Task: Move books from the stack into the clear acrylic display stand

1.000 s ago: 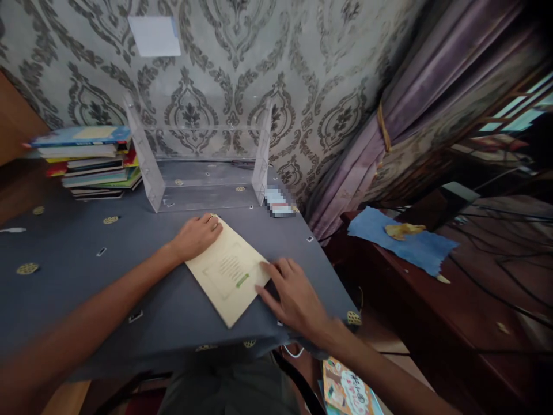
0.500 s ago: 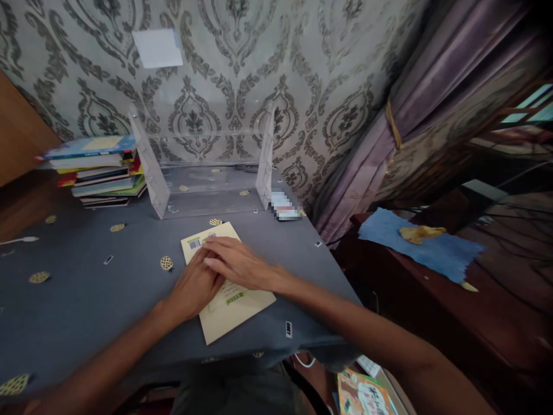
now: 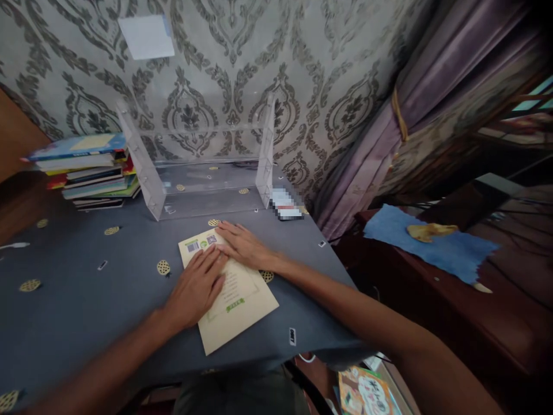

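A cream-coloured book (image 3: 242,311) lies on the dark grey tablecloth, slightly turned, with a barcode, a square code and green print showing. My left hand (image 3: 196,285) rests flat on its left part, fingers stretched out. Across the book's upper right corner lies my right hand (image 3: 244,245), its fingers extended and the palm down. The fingertips of both hands come close together near the top of the cover. Neither hand grips anything. Behind the book stands a clear acrylic rack (image 3: 207,202) with see-through side panels.
A stack of books (image 3: 93,170) stands left of the rack. A pixelated item (image 3: 286,204) lies at its right. Beyond the table's right edge, a blue cloth (image 3: 425,245) lies on a dark red surface. More books (image 3: 367,392) sit below the table edge. A white cable end (image 3: 17,245) lies far left.
My hands were overlapped on the book, right over left; now they lie apart, side by side. The right moved up and the left slid down slightly. The camera view shifted a little.
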`<state>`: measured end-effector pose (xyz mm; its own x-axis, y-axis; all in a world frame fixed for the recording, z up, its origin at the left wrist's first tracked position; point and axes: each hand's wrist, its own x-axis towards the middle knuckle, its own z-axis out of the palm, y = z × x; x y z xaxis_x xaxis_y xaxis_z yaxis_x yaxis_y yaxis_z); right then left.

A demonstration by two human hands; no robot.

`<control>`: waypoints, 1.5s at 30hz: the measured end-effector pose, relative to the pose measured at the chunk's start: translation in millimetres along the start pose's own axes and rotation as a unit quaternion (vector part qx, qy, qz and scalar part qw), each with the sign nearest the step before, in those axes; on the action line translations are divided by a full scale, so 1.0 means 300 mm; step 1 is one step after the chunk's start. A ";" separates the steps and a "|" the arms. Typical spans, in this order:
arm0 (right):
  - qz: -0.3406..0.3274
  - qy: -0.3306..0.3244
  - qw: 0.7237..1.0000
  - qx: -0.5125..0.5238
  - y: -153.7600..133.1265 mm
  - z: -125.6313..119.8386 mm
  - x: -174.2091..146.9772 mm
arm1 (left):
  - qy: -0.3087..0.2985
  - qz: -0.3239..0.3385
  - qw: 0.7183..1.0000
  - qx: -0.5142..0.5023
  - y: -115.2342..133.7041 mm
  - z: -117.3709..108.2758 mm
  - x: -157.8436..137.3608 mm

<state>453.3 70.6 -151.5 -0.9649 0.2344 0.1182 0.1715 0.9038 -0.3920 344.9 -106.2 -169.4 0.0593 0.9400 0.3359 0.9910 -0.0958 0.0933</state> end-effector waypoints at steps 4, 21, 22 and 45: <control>0.020 0.006 1.000 -0.008 0.014 0.020 -0.025 | -0.004 -0.008 1.000 -0.008 -0.004 0.023 -0.011; 0.002 0.029 0.999 -0.026 0.011 0.022 -0.024 | -0.013 0.002 1.000 -0.018 -0.029 0.017 -0.009; 0.000 0.037 0.999 -0.035 0.010 0.016 -0.024 | -0.019 0.009 1.000 -0.023 -0.036 0.012 -0.005; -0.030 0.001 0.993 -0.118 -0.156 -0.007 -0.194 | 0.035 0.007 0.993 -0.110 -0.179 0.015 0.092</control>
<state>501.9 15.4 -138.1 -0.9747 0.1776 0.1361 0.1552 0.9748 -0.1605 293.9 -73.7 -169.5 0.0577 0.9140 0.4015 0.9395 -0.1857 0.2878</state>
